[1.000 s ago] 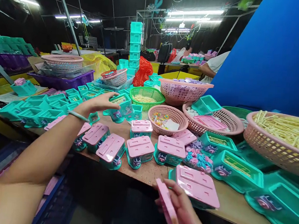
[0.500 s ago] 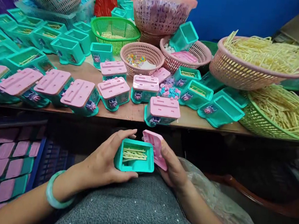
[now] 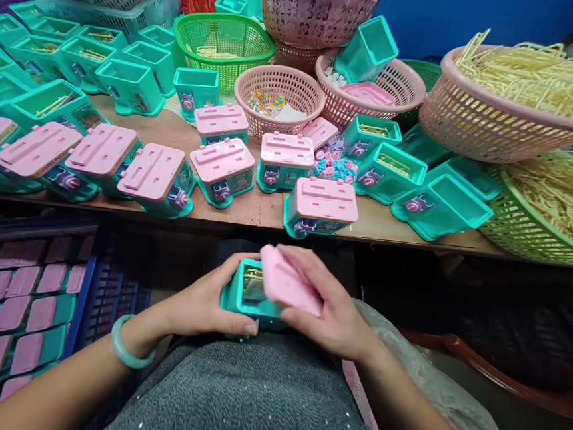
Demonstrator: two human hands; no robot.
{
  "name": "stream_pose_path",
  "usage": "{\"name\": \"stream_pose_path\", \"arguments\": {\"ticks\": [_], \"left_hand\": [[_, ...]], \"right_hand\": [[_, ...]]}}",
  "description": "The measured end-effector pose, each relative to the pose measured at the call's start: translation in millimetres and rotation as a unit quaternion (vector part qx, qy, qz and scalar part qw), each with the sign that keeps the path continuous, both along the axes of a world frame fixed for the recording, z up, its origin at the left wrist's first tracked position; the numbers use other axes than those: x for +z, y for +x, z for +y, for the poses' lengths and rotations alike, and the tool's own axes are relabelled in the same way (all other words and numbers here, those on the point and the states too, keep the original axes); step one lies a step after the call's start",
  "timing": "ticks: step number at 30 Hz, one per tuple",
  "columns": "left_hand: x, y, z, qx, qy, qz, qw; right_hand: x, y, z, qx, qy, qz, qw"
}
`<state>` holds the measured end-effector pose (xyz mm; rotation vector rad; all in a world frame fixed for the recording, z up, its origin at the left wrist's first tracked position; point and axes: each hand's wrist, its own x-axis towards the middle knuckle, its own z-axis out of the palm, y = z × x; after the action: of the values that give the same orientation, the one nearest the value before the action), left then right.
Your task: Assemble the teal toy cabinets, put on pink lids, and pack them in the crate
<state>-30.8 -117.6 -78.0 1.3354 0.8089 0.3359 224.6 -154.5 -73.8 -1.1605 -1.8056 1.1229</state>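
Over my lap, my left hand [image 3: 211, 302] grips a teal plastic box [image 3: 232, 294] from its left side, thumb along the near wall. Inside the box lie pale yellow sticks [image 3: 252, 276], partly covered from view. My right hand [image 3: 331, 306] holds a pink lid [image 3: 285, 282] by its right edge. The lid is tilted above the right part of the box opening and hides it; whether the two touch I cannot tell. On the table edge just beyond stands a teal box with a pink lid [image 3: 326, 202] on it.
Several pink-lidded boxes [image 3: 152, 171] line the table's front edge, with open teal boxes [image 3: 128, 81] behind at left. Pink baskets [image 3: 281, 77] and a green basket [image 3: 226, 29] stand farther back. Baskets of yellow sticks [image 3: 521, 108] are at right. A blue crate [image 3: 81, 304] holds lidded boxes at lower left.
My right hand has brought the pink lid leftward from beside the teal box to over its opening, turning it from nearly upright to a lower slant. The left hand still holds the box.
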Motion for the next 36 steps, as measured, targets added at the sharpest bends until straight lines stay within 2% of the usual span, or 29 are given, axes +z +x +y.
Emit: {"name": "stream_pose_path", "arguments": {"ticks": [3, 9, 12, 15, 18, 21, 24, 27, 29, 31, 33, 36], "left_hand": [[-0.9, 5.5, 4.4, -0.015, 0.015, -0.02, 1.0], [-5.2, 7.0, 3.7, -0.028, 0.035, -0.045, 0.998], [-10.3, 7.3, 1.8, -0.026, -0.012, -0.023, 0.999], [-16.5, 12.6, 0.9, 0.021, -0.091, -0.025, 0.995], [-23.1, 20.7, -1.3, 0.085, -0.116, -0.057, 0.988], [-29.9, 24.5, -5.2, 0.131, -0.167, -0.047, 0.976], [-33.5, 23.4, -6.2, 0.147, -0.207, -0.04, 0.967], [-32.3, 22.5, -2.1, 0.18, -0.269, -0.059, 0.944], [-30.6, 23.1, 1.0, 0.204, -0.315, -0.066, 0.925], [-29.1, 23.9, 2.2, 0.194, -0.334, -0.079, 0.919], [-27.3, 24.1, 1.2, 0.157, -0.333, -0.102, 0.924], [-22.1, 22.2, -3.6, 0.118, -0.286, -0.115, 0.944]], "right_hand": [[-1.9, -6.9, 5.3, 0.067, 0.076, -0.073, 0.992], [-21.5, -0.7, 6.6, 0.114, 0.097, -0.104, 0.983], [-24.4, 0.9, 2.1, 0.114, 0.083, -0.154, 0.978], [-24.8, -2.6, -3.2, 0.108, 0.053, -0.184, 0.976], [-27.2, -8.1, -7.8, 0.114, 0.056, -0.154, 0.98], [-32.7, -10.2, -10.5, 0.122, 0.066, -0.14, 0.98], [-38.8, -5.9, -8.7, 0.146, 0.017, -0.099, 0.984], [-43.8, -0.6, -4.6, 0.064, -0.081, 0.028, 0.994], [-46.6, 0.7, -1.9, -0.002, -0.132, 0.087, 0.987], [-48.0, 0.7, 0.7, -0.013, -0.165, 0.108, 0.98], [-47.2, 0.1, 1.9, -0.009, -0.185, 0.125, 0.975], [-41.9, -4.1, -4.9, -0.022, -0.154, 0.134, 0.979]]}}
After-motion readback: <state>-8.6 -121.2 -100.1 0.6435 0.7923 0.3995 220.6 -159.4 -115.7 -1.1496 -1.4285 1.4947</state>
